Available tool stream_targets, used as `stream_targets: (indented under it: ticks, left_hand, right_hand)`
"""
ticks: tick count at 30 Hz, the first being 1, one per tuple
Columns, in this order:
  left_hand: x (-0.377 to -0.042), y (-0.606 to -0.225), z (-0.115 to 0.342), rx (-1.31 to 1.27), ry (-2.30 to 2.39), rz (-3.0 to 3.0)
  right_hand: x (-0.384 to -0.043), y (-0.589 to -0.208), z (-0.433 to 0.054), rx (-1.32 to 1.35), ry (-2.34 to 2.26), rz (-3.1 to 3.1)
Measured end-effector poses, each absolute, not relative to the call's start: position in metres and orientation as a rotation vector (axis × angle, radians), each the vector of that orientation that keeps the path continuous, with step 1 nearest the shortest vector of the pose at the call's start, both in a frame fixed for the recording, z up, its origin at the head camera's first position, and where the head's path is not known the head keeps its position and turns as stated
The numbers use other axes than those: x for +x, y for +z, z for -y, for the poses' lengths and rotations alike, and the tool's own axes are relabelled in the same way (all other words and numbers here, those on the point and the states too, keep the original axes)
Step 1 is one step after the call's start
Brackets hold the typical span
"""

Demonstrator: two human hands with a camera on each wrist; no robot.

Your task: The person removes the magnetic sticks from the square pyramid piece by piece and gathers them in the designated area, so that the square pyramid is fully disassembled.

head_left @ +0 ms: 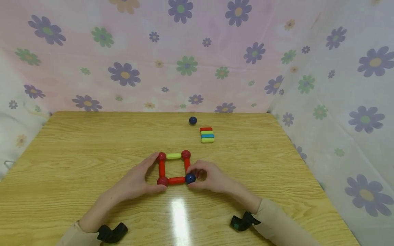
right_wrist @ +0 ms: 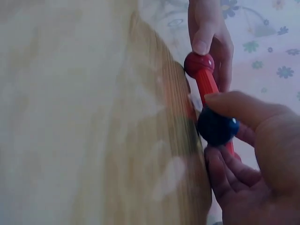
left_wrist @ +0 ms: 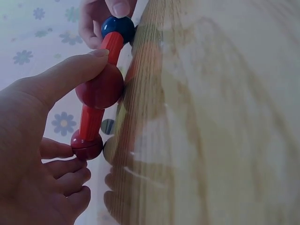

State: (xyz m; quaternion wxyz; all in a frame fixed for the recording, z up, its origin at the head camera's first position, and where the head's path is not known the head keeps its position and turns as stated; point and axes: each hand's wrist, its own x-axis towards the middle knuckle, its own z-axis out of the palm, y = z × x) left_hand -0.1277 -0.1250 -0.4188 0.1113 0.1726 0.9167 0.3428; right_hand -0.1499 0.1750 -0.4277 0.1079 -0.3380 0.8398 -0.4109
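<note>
A square of toy building rods and balls lies on the wooden table in the head view. Its corners are three red balls (head_left: pixel 186 154) and one blue ball (head_left: pixel 190 178) at the near right. Three sides are red rods (head_left: pixel 176 180); the far side is a yellow-green rod (head_left: pixel 173 156). My left hand (head_left: pixel 132 181) grips the left side, thumb on the near red ball (left_wrist: pixel 100 86) and a fingertip at the far red ball (left_wrist: pixel 87 144). My right hand (head_left: pixel 212 177) pinches the blue ball (right_wrist: pixel 217 126) between thumb and fingers, partly covering the right rod.
Beyond the square, several loose rods (head_left: pixel 207 136) in red, yellow-green and blue lie side by side. Farther back sits a loose dark blue ball (head_left: pixel 193 120). Flowered cloth (head_left: pixel 184 82) rises behind the wooden table (head_left: pixel 92 136) and along its sides.
</note>
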Motion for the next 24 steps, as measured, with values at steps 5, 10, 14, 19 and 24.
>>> stream_targets:
  ticks: [5, 10, 14, 19, 24]
  left_hand:
    - [-0.128, -0.419, 0.124, 0.502, 1.004, -2.686]
    - [-0.128, -0.418, 0.124, 0.496, 1.011, -2.682]
    - [-0.128, -0.418, 0.124, 0.494, 1.014, -2.684]
    - [-0.127, -0.418, 0.124, 0.503, 1.021, -2.684]
    - [-0.126, -0.419, 0.123, 0.514, 1.014, -2.692]
  right_hand:
    - [-0.147, -0.433, -0.168, -1.012, -1.172, -2.579]
    - [-0.145, -0.438, -0.165, -1.042, -1.224, -2.606]
    - [-0.145, -0.44, -0.164, -1.054, -1.277, -2.586]
    - [-0.144, -0.44, -0.164, -1.042, -1.337, -2.543]
    - [-0.144, -0.439, -0.164, -1.032, -1.361, -2.514]
